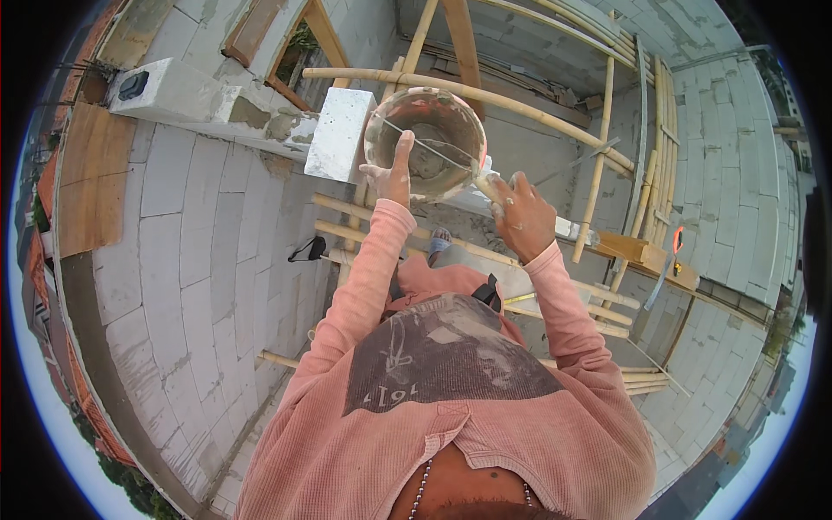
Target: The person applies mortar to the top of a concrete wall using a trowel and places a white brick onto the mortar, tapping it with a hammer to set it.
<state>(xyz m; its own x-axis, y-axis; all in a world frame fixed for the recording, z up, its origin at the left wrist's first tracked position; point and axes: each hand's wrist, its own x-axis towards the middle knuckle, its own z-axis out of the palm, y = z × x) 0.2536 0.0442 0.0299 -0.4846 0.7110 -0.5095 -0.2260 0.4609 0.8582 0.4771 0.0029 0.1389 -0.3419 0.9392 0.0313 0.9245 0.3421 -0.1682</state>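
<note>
A round mortar bucket (pixel 406 186), crusted with grey residue, stands in front of me with its mouth facing up. Some grey mortar (pixel 429 160) lies at its bottom, and a thin wire handle crosses the opening. My left hand (pixel 392 178) grips the near left side of the bucket, one finger reaching up over the rim. At the right rim, my right hand (pixel 523 217) is closed round the pale handle of a trowel (pixel 487 184); its metal end reaches to the bucket's edge, and the blade is not clearly visible. A white block (pixel 340 134) sits directly left of the bucket.
Bamboo scaffold poles (pixel 520 111) cross ahead and beneath me. A handsaw (pixel 667 264) with an orange handle hangs by a wooden beam (pixel 646 251) at the right. Block walls (pixel 186 243) rise on both sides. A small black object (pixel 134 84) rests on the left ledge.
</note>
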